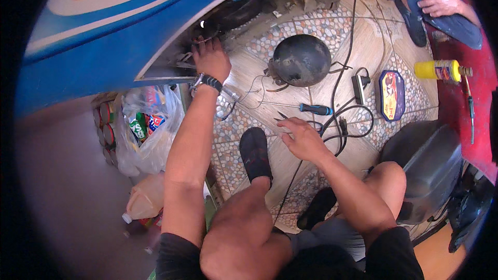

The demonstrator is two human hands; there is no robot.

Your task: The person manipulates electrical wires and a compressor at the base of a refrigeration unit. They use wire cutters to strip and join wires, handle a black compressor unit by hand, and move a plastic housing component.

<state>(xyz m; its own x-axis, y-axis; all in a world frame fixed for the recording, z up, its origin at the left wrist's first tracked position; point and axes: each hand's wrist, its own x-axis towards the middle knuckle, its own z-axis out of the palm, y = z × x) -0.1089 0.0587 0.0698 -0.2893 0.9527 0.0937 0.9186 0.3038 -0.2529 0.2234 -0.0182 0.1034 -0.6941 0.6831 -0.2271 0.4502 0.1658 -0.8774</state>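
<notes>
My left hand (210,61), wearing a watch, reaches into the lower opening of a blue appliance (104,46), fingers apart at the dark inner parts. My right hand (296,135) hovers low over the tiled floor with loosely bent, separated fingers, above a dark plier-like tool (282,116) that is partly hidden; contact is unclear. Just beyond it lie a blue-and-black screwdriver (315,109), looped black cables (363,108) and a power strip (358,89). A round black compressor (301,59) stands on the tiles near the opening, with thin wires beside it.
Another person's hand (436,2) rests at upper right. A yellow gas canister (433,70) with torch, a plastic tub (390,94) and a large black case (420,171) are on the right. A plastic bag (148,129), cans (108,135) and jugs (145,199) crowd the left.
</notes>
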